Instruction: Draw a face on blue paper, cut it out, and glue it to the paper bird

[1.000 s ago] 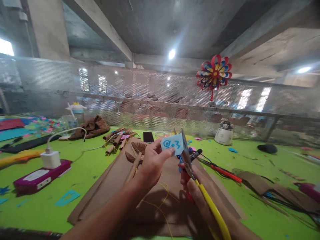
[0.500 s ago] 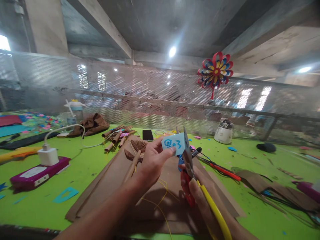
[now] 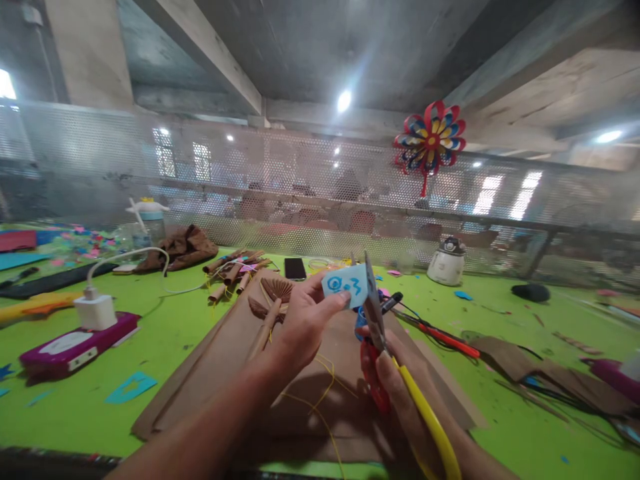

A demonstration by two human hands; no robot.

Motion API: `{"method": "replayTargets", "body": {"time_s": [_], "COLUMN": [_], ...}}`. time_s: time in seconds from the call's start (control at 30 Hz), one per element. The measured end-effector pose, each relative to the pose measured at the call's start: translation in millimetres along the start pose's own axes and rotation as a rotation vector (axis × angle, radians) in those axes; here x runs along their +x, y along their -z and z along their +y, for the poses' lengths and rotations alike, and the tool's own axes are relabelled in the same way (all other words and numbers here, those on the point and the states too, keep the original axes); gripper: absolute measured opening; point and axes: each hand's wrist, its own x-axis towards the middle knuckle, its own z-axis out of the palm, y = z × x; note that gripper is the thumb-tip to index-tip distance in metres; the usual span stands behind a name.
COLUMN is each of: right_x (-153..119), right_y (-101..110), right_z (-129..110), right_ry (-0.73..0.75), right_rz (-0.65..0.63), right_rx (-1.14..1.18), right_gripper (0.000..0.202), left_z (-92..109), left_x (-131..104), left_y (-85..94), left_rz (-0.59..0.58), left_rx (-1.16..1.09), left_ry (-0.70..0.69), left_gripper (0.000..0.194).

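Note:
Pinched between thumb and fingers of my left hand [image 3: 300, 320] is a small light-blue piece of paper [image 3: 359, 277] with darker blue marks drawn on it. My right hand [image 3: 405, 380] grips scissors [image 3: 374, 313] with red and yellow handles. Their blades point up, parted, at the right edge of the paper. Beneath both hands lies a large sheet of brown paper [image 3: 200, 393] with loose yellow string [image 3: 332, 381] on it. A pleated brown paper craft on a rolled stem [image 3: 265, 327] rests there, partly behind my left forearm. A small blue roll [image 3: 360, 321] shows behind the scissors.
On the green table [image 3: 175, 350] stand a purple power strip [image 3: 80, 345] with a white charger [image 3: 94, 311], a phone [image 3: 295, 269], rolled brown tubes [image 3: 235, 273] and a white jar [image 3: 447, 262]. A red-handled tool [image 3: 450, 339] lies right. A perforated metal screen [image 3: 300, 180] borders the back.
The paper and the scissors stay almost in place, with only a slight shift of the view. Both hands keep their hold.

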Motion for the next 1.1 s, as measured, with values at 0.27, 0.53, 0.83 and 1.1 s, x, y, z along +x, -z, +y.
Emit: {"method": "replayTargets", "body": {"time_s": [0.27,0.53,0.83,1.1], "right_x": [3.9,4.7,6.0,2.3], "right_y": [-0.1,-2.2,-1.7,-4.6], "right_z": [3.2,2.8,5.8,1.0], "right_ry": [-0.058,-0.071,-0.077,-0.107], "right_rz": [0.022,0.044,0.072,0.1], "right_rx": [0.036,0.04,0.022,0.094], "right_gripper": [0.055,0.055,0.057,0.051], "left_z": [-2.8,-0.2,2.5,2.0], "left_x": [1.9,1.8,1.5,2.0], "left_y": [3.1,0.0,-0.8,-0.6], "left_rz": [-0.009,-0.001,0.022,0.025], "left_rx": [0.018,0.007,-0.002,-0.014], "left_ry": [-0.009,-0.003,0.0,0.019], "left_gripper": [0.012,0.013,0.011,0.012]}}
